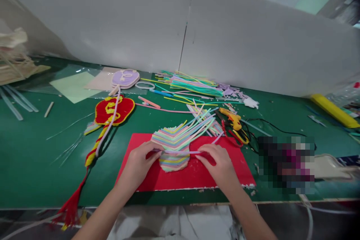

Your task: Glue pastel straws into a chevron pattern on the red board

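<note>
A purple pipe cleaner (pixel 181 152) was stretched across a striped piece (pixel 171 135), its ends pinched between the thumb and fingers of the left hand (pixel 150 154) and the right hand (pixel 206 154). The striped piece was made up of pastel pipe cleaners laid side by side, bent into a V in the upper part, with loose ends fanned out toward the upper right. It was placed on a red sheet (pixel 233 165), which was laid on the green table (pixel 25 168) before the person. Beyond the sheet's right corner, an orange glue gun (pixel 233 117) could be seen near a pair of scissors (pixel 235 140) with red and yellow handles. A heap of coloured pipe cleaners (pixel 197 86) was spread along the back, near the pale partition (pixel 112 15). To the left, a red fan (pixel 112 108) was crossed by the stem of a purple fan (pixel 126 78), and its red tassel (pixel 71 202) was hung over the table's front edge. A pale green sheet (pixel 74 86) was set farther back. At the right, a long yellow object (pixel 334 110) was seen, its kind not clear.
</note>
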The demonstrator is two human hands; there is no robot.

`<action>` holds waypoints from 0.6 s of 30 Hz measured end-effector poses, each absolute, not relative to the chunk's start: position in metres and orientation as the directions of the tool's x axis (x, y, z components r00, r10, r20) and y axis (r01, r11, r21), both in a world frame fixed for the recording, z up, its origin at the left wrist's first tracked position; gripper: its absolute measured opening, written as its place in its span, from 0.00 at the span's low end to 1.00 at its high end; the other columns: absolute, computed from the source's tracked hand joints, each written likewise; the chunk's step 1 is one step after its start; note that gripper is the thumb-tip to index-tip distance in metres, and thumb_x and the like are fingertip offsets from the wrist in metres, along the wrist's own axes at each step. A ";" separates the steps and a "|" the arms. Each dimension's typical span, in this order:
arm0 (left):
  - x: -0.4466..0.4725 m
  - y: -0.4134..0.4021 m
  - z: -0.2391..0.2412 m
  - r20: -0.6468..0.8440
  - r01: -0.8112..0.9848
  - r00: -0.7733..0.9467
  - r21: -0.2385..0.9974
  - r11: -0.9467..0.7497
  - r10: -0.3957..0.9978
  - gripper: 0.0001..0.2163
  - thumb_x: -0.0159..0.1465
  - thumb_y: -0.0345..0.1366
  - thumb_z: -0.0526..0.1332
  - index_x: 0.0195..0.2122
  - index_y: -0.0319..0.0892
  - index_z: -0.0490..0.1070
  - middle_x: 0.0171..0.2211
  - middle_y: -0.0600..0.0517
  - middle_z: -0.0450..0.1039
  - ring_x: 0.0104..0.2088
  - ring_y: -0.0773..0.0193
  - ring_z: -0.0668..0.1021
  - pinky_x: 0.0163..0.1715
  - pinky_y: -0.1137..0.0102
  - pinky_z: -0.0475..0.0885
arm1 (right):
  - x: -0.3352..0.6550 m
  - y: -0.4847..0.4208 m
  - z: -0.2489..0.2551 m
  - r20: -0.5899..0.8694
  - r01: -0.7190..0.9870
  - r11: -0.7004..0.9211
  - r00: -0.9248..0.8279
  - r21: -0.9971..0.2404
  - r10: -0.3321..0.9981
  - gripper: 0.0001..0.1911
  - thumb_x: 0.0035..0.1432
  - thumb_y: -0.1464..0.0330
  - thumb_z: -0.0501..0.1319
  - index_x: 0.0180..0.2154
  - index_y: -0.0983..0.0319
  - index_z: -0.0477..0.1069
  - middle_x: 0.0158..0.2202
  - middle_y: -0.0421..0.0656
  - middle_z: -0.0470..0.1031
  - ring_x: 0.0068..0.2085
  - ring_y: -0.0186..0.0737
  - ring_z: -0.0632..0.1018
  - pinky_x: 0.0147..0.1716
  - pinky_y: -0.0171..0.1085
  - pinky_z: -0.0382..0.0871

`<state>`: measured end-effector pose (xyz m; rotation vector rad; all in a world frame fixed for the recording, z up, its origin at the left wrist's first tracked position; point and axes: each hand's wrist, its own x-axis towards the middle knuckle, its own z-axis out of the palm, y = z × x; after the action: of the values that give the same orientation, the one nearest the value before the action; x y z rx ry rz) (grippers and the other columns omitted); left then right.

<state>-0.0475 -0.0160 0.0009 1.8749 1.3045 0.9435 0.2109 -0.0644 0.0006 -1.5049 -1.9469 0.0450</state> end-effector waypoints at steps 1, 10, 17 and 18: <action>-0.048 -0.017 0.002 0.186 0.481 0.245 0.829 -0.286 0.952 0.05 0.59 0.36 0.58 0.32 0.45 0.73 0.32 0.52 0.78 0.34 0.60 0.79 0.37 0.68 0.74 | 0.208 -0.065 0.003 0.481 0.860 0.337 -0.127 -0.382 0.868 0.08 0.60 0.63 0.62 0.40 0.57 0.74 0.40 0.43 0.77 0.42 0.41 0.76 0.43 0.42 0.66; -0.044 -0.019 0.004 0.225 0.478 0.275 0.812 -0.336 0.935 0.07 0.61 0.36 0.56 0.31 0.46 0.73 0.35 0.50 0.77 0.37 0.59 0.78 0.38 0.66 0.74 | 0.184 -0.060 0.002 0.474 0.827 0.362 -0.135 -0.430 0.870 0.04 0.60 0.64 0.61 0.33 0.56 0.73 0.36 0.40 0.75 0.41 0.40 0.75 0.55 0.49 0.59; -0.043 -0.035 0.009 0.215 0.654 -0.003 0.739 -0.161 0.977 0.19 0.68 0.40 0.49 0.59 0.43 0.61 0.57 0.46 0.69 0.57 0.57 0.71 0.55 0.60 0.68 | 0.179 -0.058 0.003 0.488 0.794 0.355 -0.086 -0.494 0.869 0.06 0.63 0.66 0.58 0.32 0.56 0.71 0.30 0.37 0.74 0.35 0.36 0.75 0.57 0.49 0.59; -0.042 -0.037 0.010 0.218 0.667 -0.020 0.730 -0.150 0.976 0.20 0.69 0.41 0.48 0.60 0.42 0.59 0.59 0.45 0.66 0.59 0.57 0.69 0.57 0.60 0.66 | 0.178 -0.057 0.005 0.497 0.789 0.362 -0.085 -0.495 0.864 0.06 0.63 0.66 0.58 0.32 0.56 0.71 0.30 0.37 0.74 0.34 0.36 0.75 0.57 0.50 0.59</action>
<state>-0.0423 -0.0367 0.0102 1.8496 1.7090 1.0018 0.1782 -0.0567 0.0047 -1.4391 -1.8798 0.1263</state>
